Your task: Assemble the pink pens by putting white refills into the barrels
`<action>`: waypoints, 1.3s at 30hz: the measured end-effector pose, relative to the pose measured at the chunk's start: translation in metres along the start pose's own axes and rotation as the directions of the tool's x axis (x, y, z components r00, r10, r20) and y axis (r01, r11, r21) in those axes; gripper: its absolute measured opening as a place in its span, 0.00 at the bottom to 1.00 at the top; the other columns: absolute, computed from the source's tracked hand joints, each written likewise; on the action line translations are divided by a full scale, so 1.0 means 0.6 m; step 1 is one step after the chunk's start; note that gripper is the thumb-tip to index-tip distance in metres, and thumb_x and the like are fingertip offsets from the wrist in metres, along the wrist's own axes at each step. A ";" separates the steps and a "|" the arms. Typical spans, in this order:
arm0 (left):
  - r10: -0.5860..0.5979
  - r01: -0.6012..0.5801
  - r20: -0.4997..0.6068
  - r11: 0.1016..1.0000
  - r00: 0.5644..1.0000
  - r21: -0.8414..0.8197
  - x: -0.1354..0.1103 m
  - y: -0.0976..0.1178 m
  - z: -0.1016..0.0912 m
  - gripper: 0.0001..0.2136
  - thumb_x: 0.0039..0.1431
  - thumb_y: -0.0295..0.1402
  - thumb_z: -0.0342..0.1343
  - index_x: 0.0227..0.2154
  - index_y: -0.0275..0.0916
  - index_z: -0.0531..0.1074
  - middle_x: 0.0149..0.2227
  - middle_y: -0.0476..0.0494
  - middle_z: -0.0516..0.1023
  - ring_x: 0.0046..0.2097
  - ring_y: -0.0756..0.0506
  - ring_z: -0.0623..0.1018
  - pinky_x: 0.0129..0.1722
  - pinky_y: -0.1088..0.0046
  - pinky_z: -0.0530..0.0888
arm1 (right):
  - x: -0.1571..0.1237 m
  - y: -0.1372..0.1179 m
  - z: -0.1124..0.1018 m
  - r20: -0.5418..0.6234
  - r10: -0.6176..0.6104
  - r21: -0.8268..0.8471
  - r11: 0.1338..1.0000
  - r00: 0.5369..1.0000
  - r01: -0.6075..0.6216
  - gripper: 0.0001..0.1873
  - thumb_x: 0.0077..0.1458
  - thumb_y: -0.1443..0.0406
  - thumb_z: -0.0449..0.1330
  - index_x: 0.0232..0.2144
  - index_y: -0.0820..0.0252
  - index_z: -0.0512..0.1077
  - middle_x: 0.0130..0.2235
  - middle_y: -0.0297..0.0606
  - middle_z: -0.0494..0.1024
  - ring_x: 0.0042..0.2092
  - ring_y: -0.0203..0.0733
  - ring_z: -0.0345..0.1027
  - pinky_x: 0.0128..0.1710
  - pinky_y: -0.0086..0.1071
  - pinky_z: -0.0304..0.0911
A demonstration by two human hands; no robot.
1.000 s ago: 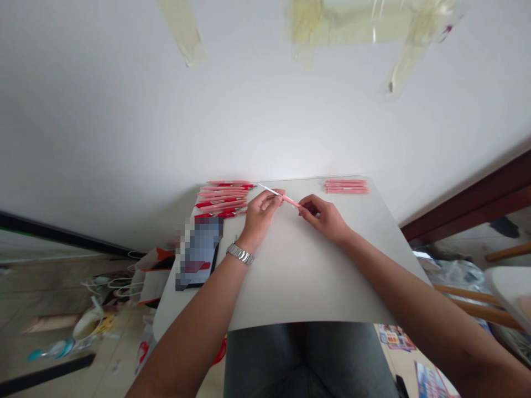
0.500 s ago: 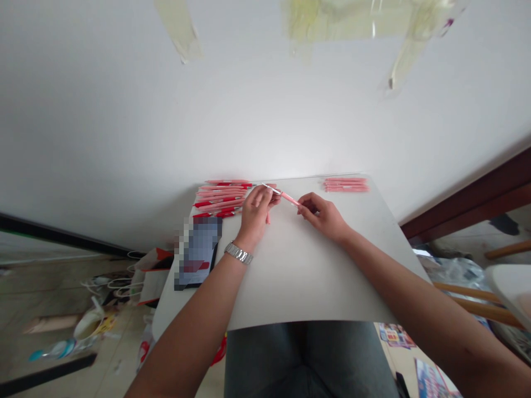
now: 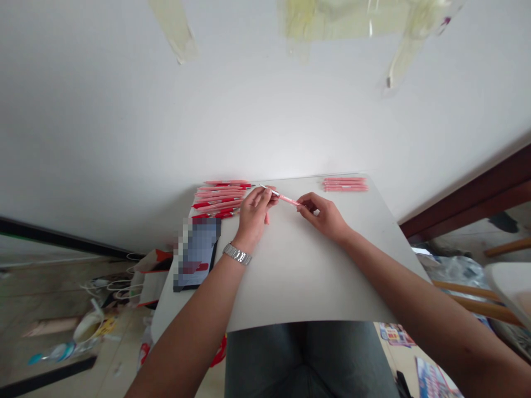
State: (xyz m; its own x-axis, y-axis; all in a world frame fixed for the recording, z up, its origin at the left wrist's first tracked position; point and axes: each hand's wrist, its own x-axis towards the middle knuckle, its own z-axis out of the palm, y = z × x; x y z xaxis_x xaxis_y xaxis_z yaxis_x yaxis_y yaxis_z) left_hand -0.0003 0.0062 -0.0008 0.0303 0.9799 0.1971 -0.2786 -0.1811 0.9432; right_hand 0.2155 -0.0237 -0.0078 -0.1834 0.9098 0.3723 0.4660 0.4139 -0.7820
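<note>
Between both hands runs a slim pen at a slant, its pink barrel (image 3: 288, 199) toward the right and a thin white refill (image 3: 275, 193) sticking out toward the upper left. My left hand (image 3: 255, 213), with a metal watch at the wrist, pinches the white part between thumb and fingers. My right hand (image 3: 321, 214) grips the lower end of the pink barrel in its fingertips. Beneath my left palm a small pink piece (image 3: 266, 218) shows in part; whether it is held or lies on the table I cannot tell.
Pink and red pens (image 3: 219, 199) lie in a pile at the table's back left. A neat row of pink pens (image 3: 345, 184) rests at the back right. A phone (image 3: 197, 254) lies on the left of the white table (image 3: 298, 282), which meets the wall.
The pen lies at a slightly flatter slant between my hands. Both hands keep their grips and nearly the same places.
</note>
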 end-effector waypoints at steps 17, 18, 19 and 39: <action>0.023 -0.029 0.056 0.993 0.998 0.117 -0.011 0.011 0.008 0.17 0.61 0.47 0.67 0.43 0.38 0.83 0.40 0.40 0.84 0.40 0.47 0.82 0.34 0.75 0.77 | -0.002 -0.016 -0.002 0.062 -0.082 -0.064 0.994 0.995 0.086 0.13 0.67 0.55 0.59 0.47 0.53 0.76 0.35 0.36 0.80 0.34 0.40 0.70 0.38 0.35 0.66; 0.023 -0.031 0.065 0.991 0.998 0.131 -0.012 0.012 0.009 0.17 0.61 0.47 0.67 0.43 0.38 0.83 0.40 0.39 0.84 0.40 0.46 0.82 0.34 0.75 0.77 | -0.002 -0.017 -0.001 0.074 -0.094 -0.051 0.994 0.993 0.098 0.12 0.67 0.56 0.59 0.46 0.54 0.76 0.36 0.37 0.81 0.34 0.40 0.70 0.38 0.35 0.66; 0.022 -0.032 0.071 0.989 0.997 0.145 -0.013 0.013 0.009 0.18 0.61 0.47 0.67 0.44 0.38 0.83 0.40 0.39 0.84 0.40 0.46 0.82 0.32 0.76 0.75 | -0.002 -0.017 -0.001 0.078 -0.107 -0.038 0.993 0.991 0.110 0.11 0.67 0.56 0.60 0.45 0.54 0.76 0.37 0.37 0.81 0.34 0.40 0.70 0.37 0.35 0.66; 0.083 -0.086 0.020 0.984 0.996 0.158 -0.010 0.021 0.005 0.17 0.61 0.48 0.66 0.42 0.39 0.84 0.35 0.42 0.80 0.36 0.48 0.78 0.28 0.77 0.73 | 0.004 -0.021 -0.010 -0.008 0.062 0.359 0.932 0.998 -0.056 0.19 0.67 0.48 0.59 0.50 0.54 0.67 0.38 0.39 0.82 0.31 0.37 0.69 0.33 0.34 0.68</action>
State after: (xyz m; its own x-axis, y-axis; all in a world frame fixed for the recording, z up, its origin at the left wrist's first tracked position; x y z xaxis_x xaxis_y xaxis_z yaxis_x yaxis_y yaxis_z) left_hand -0.0009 -0.0023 0.0105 0.0260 0.9595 0.2804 -0.1247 -0.2752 0.9533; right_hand 0.2142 -0.0269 0.0057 -0.1473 0.9336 0.3265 0.1339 0.3459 -0.9287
